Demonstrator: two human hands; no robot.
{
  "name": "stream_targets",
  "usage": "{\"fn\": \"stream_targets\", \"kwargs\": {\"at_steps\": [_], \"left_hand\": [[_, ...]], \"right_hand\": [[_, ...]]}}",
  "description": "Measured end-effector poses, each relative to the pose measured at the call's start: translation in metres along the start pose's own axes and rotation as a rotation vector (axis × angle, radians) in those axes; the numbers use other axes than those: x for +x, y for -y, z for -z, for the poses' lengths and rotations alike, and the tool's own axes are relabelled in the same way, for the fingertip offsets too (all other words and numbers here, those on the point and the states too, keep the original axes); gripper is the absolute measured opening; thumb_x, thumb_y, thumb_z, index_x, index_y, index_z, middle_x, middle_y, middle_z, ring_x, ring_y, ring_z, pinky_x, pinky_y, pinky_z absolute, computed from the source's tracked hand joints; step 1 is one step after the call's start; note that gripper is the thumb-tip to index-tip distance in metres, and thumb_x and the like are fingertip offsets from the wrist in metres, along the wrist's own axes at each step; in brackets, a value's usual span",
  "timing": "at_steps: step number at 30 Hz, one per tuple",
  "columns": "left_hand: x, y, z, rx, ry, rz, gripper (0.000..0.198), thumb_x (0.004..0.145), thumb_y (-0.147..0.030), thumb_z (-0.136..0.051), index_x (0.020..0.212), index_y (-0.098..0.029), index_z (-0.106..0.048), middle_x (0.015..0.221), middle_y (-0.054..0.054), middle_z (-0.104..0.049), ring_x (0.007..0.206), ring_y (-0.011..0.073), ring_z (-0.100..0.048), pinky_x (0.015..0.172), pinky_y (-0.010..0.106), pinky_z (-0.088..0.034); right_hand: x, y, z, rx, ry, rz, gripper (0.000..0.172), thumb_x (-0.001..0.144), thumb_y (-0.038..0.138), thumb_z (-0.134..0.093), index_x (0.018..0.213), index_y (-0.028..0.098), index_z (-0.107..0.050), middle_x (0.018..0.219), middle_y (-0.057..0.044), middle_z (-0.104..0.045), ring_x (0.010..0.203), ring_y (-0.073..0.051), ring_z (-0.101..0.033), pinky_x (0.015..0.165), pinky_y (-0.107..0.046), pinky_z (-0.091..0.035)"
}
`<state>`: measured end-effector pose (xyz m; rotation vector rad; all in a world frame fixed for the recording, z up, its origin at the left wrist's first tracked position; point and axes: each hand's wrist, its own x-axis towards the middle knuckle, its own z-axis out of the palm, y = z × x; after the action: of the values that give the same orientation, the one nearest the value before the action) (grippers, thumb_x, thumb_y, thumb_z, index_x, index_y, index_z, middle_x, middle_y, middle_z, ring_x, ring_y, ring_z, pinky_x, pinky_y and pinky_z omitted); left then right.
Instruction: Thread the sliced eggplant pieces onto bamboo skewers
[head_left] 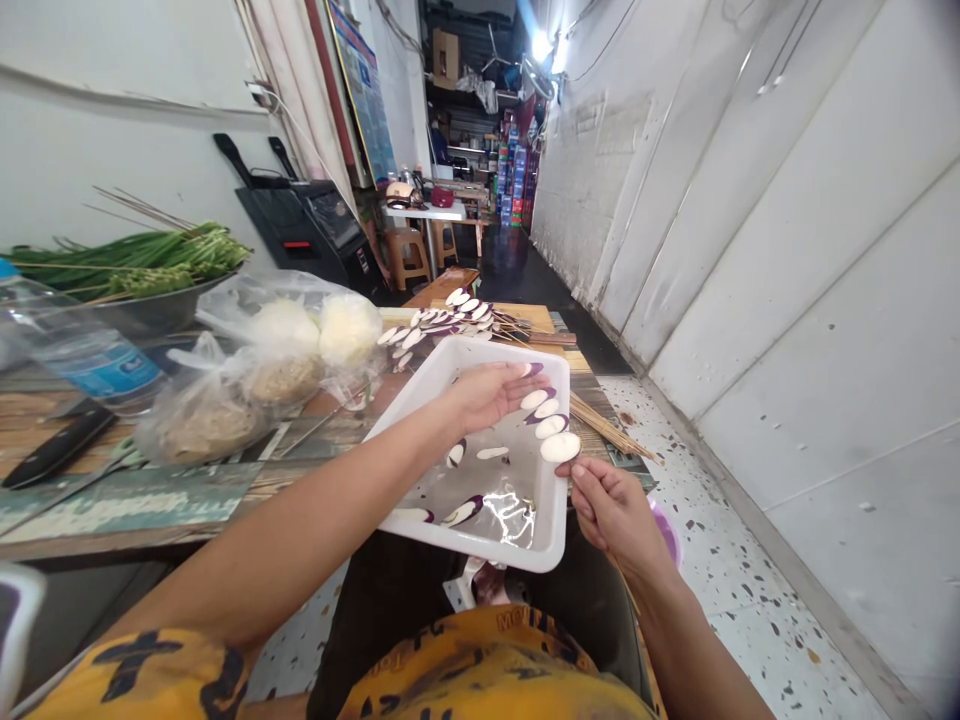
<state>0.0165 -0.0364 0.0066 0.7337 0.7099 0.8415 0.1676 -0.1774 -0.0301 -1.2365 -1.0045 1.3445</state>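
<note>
R hand has room on its R, over floor; tub wall blocks L, w/ stick bundle ahead.

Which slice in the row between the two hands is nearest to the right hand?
The lowest slice, just above the right hand; it looks largest, while the other slices sit higher, toward the left hand.

A bright lamp lights white walls and speckled floor.
</note>
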Motion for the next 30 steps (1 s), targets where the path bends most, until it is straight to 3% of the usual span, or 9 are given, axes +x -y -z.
{"fn": "stream_targets", "kwargs": {"at_steps": [20,26,30], "left_hand": [[-0.005,-0.001,-0.001,0.051,-0.003,-0.014,0.007,0.08,-0.01,-0.059,0.079,-0.009,-0.066,0.089,0.015,-0.072,0.087,0.0208,-0.069,0.085,0.034,-0.052],[-0.005,-0.005,0.001,0.184,-0.062,-0.029,0.006,0.076,-0.009,-0.064,0.079,-0.009,-0.07,0.08,0.012,-0.072,0.073,0.0174,-0.068,0.08,0.031,-0.052],[-0.005,-0.007,0.005,0.238,-0.026,-0.027,0.007,0.075,-0.008,-0.065,0.078,-0.009,-0.071,0.074,0.01,-0.071,0.068,0.0157,-0.066,0.076,0.029,-0.052]], "right_hand": [[-0.002,-0.009,0.001,0.071,-0.013,0.023,0.033,0.079,0.047,-0.062,0.085,0.016,-0.055,0.045,0.012,-0.034,0.029,0.0,-0.022,0.03,-0.015,-0.014],[-0.003,-0.012,0.0,0.044,-0.005,0.052,0.033,0.08,0.047,-0.061,0.084,0.015,-0.056,0.045,0.012,-0.033,0.03,0.0,-0.022,0.03,-0.015,-0.015],[-0.005,-0.011,0.001,0.039,-0.001,0.043,0.033,0.08,0.048,-0.061,0.084,0.015,-0.056,0.045,0.012,-0.031,0.031,-0.001,-0.021,0.031,-0.015,-0.014]]}}
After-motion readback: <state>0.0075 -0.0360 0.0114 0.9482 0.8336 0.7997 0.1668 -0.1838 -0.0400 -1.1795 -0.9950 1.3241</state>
